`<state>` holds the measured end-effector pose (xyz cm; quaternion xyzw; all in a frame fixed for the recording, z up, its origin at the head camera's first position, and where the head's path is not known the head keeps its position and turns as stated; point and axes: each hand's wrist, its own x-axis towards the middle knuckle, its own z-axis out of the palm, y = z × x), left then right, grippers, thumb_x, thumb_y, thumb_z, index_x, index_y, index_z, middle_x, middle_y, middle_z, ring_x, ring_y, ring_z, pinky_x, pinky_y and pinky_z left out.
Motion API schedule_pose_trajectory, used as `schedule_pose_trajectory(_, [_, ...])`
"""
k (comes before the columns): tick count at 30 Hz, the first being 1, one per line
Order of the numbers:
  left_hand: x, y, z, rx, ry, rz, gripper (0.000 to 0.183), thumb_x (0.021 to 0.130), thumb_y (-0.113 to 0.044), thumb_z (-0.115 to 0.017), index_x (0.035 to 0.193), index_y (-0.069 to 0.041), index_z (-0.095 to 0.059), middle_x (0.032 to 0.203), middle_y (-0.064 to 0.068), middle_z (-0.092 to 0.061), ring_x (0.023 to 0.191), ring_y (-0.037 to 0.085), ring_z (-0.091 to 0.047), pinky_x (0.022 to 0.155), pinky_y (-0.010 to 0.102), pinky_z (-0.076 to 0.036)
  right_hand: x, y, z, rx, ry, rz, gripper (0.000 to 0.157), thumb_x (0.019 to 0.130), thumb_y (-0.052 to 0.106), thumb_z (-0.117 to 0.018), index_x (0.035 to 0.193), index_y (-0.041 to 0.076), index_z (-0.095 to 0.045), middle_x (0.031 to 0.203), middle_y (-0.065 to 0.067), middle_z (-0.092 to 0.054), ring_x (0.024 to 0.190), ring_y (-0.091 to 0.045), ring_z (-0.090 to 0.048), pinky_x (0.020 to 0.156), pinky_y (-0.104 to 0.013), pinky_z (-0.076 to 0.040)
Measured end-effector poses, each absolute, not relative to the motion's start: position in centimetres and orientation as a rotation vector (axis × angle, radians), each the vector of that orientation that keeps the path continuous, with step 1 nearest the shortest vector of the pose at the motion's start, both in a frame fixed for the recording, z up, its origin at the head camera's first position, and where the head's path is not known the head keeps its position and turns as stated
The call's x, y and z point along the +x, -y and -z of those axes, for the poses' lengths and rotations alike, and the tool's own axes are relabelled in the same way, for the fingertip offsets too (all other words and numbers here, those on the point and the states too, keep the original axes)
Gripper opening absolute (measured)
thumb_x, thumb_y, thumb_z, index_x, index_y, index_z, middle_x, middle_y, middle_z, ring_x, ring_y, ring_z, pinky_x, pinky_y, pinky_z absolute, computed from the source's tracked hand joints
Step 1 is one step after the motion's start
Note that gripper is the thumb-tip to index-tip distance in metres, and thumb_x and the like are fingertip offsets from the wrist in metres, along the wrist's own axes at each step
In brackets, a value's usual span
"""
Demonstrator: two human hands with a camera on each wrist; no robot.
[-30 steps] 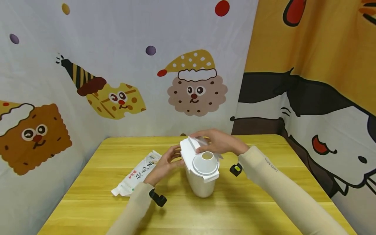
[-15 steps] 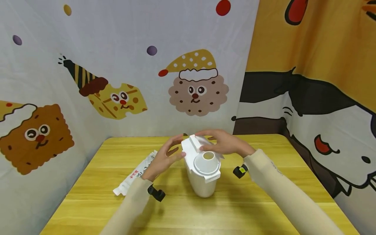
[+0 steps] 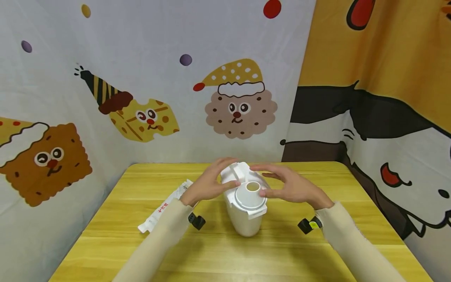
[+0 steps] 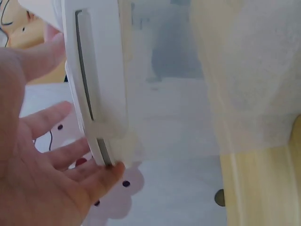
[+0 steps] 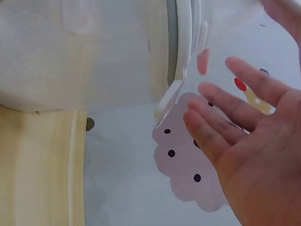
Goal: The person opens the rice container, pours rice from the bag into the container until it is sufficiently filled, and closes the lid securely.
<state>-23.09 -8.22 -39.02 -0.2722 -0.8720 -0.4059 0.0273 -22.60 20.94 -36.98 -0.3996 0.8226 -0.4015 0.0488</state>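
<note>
A tall white storage container (image 3: 246,225) with a see-through body stands upright on the wooden table. Its white lid (image 4: 106,70) carries a raised cone with a round opening and a side latch toward me. My left hand (image 3: 210,183) rests at the lid's left and far side, thumb tip on top and fingertips along the edge in the left wrist view. Spread around the right side is my right hand (image 3: 296,187), its thumb tip by the cone. In the right wrist view its fingers (image 5: 225,101) extend beside the rim, a gap showing between them and the lid.
A long white packet (image 3: 160,211) with red and black print lies left of the container, partly behind the left forearm. Small black cameras sit on both wrists. Printed cartoon curtains (image 3: 151,62) hang behind the wooden table (image 3: 282,250).
My right hand has let go of the lid's raised bar and moved right and toward me. My left hand has moved up from the container's side onto the lid's left and far edge.
</note>
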Motion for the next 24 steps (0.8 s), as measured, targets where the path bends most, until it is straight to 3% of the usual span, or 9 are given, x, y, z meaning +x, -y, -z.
schedule_pose_trajectory(5, [-23.1,7.3,38.5,-0.826,2.726,1.076,0.061,0.094,-0.042,-0.075,0.147,-0.021,-0.057,0.148,0.007,-0.056,0.138,0.031,-0.052,0.115,0.057,-0.042,-20.9,-21.0,37.6,-1.291,-2.574,1.141,0.069,0.085,0.041,-0.084,0.147,0.027,-0.056,0.152,0.006,-0.055,0.140,-0.020,-0.053,0.113,-0.048,-0.048])
schedule_pose_trajectory(10, [-23.1,7.0,38.5,-0.810,2.698,1.016,0.060,0.092,-0.039,-0.078,0.144,-0.017,-0.060,0.142,0.007,-0.061,0.134,0.031,-0.056,0.114,0.054,-0.044,-19.9,-20.6,38.0,-1.238,-2.654,1.141,0.065,0.085,0.041,-0.083,0.144,0.029,-0.058,0.145,0.007,-0.061,0.132,-0.017,-0.058,0.107,-0.047,-0.053])
schedule_pose_trajectory(24, [-24.2,8.0,38.3,-0.871,2.792,1.173,0.060,0.089,-0.042,-0.079,0.144,-0.027,-0.060,0.147,-0.003,-0.058,0.135,0.025,-0.054,0.113,0.054,-0.045,-17.2,-18.2,38.9,-1.232,-2.798,1.232,0.065,0.084,0.039,-0.084,0.142,0.027,-0.059,0.135,0.006,-0.067,0.119,-0.016,-0.065,0.099,-0.046,-0.058])
